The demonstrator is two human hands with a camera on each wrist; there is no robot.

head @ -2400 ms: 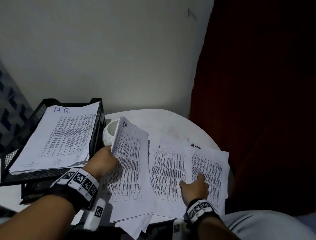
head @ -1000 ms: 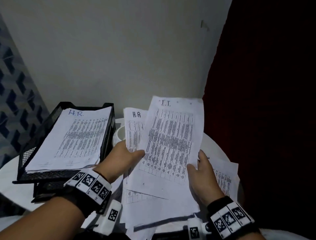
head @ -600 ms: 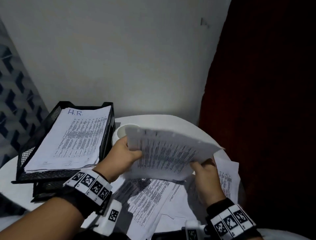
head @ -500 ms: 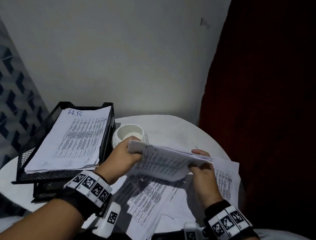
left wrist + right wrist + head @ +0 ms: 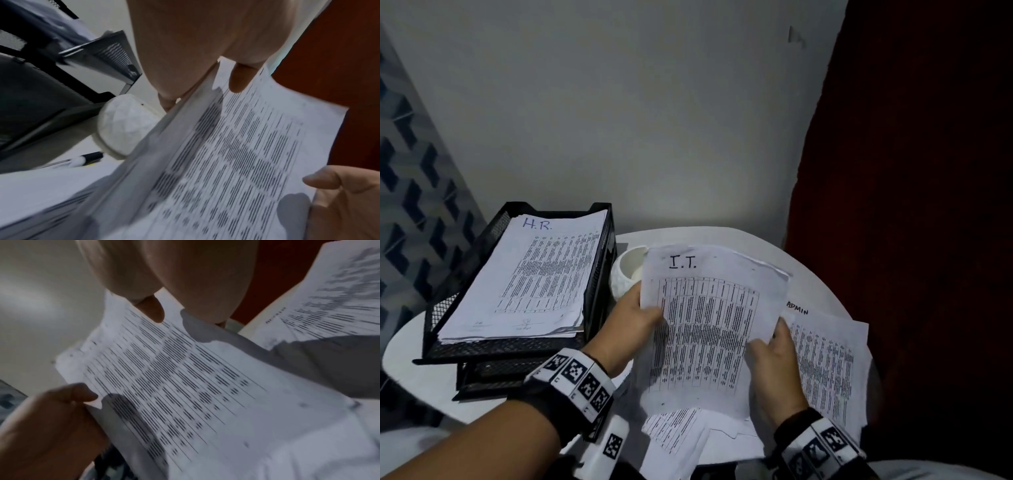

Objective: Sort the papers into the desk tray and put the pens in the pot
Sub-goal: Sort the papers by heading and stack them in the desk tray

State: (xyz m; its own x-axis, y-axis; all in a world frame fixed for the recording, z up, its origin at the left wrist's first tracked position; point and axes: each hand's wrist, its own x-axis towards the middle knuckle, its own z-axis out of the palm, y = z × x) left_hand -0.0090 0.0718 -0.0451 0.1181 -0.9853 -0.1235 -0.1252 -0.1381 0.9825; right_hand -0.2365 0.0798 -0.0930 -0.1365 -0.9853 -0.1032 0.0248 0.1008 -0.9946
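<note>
Both hands hold a sheaf of printed sheets headed "I.T." (image 5: 709,325) above the round white table (image 5: 722,236). My left hand (image 5: 633,318) pinches its left edge, thumb on top. My right hand (image 5: 770,353) grips its right edge. The same I.T. papers (image 5: 236,154) (image 5: 185,386) fill both wrist views. A black mesh desk tray (image 5: 599,274) at the left holds a stack headed "H.R." (image 5: 534,274). A white faceted pot (image 5: 626,274) (image 5: 125,125) stands between tray and papers. A black-and-white pen (image 5: 82,160) lies on the table by the pot.
A sheet headed "ADMIN" (image 5: 825,359) lies on the table's right side, and more loose sheets (image 5: 678,431) lie under the held papers. A dark red curtain (image 5: 911,205) hangs at the right, a pale wall behind. The tray has lower tiers (image 5: 489,373).
The I.T. papers were lifted from the table, tipped nearly flat edge-on, and now face up again, held lower in both hands. The pot is partly covered by them again.
</note>
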